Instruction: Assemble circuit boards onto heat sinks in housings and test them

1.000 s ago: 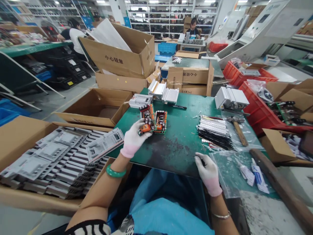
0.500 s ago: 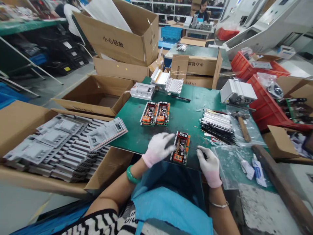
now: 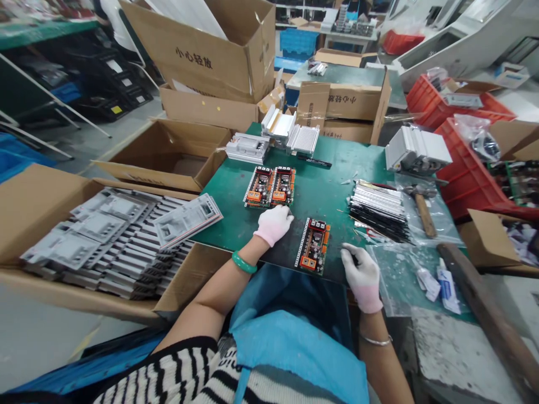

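Observation:
My left hand, in a white glove with a pink cuff, is at the near edge of two circuit boards lying side by side. Its fingers are curled, with the tips mostly hidden; whether they grip the right-hand circuit board I cannot tell. The left-hand circuit board lies close against it. Nearer me, a third circuit board with orange terminals lies flat on a black patch between my hands. My right hand, gloved too, rests just right of that board, half curled, thumb and fingers apart, holding nothing.
Silver and black strips, a hammer and glue tubes lie at the right of the green table. Finned metal heat sinks stand at the back beside a black marker. A carton of grey housings is at left.
My left hand has moved from the near circuit board up and away to the two farther boards. My right hand stays almost still. The view has shifted slightly.

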Available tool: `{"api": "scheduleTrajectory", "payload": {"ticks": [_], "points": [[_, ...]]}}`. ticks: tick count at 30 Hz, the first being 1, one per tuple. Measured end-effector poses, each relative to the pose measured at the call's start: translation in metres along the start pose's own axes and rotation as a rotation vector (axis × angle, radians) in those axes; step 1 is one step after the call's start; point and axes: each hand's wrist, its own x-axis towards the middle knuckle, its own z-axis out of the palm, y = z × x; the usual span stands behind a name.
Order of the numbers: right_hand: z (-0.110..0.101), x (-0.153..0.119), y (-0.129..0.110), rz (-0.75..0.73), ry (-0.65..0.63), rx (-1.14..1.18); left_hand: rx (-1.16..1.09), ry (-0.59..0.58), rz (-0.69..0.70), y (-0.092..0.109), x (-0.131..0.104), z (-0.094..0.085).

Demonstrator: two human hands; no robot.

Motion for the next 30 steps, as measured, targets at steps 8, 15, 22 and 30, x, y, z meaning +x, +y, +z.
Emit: {"api": "scheduleTrajectory", "payload": {"ticks": [8,15,22,30], "points": [[-0.002,-0.002,0.001,-0.015,0.009,-0.013,0.111,-0.115,0.053,-0.046,-0.086,-0.02],[-0.001,-0.002,0.003,-0.024,0.015,-0.036,0.014,-0.157,0.123,-0.104,-0.117,-0.038],[-0.001,-0.001,0.001,-0.041,0.01,-0.046,-0.105,0.111,0.268,-0.07,-0.06,-0.013],[0.003,-0.004,-0.013,-0.024,0.092,-0.014,-0.33,0.361,0.265,-0.043,-0.078,0.014]]}}
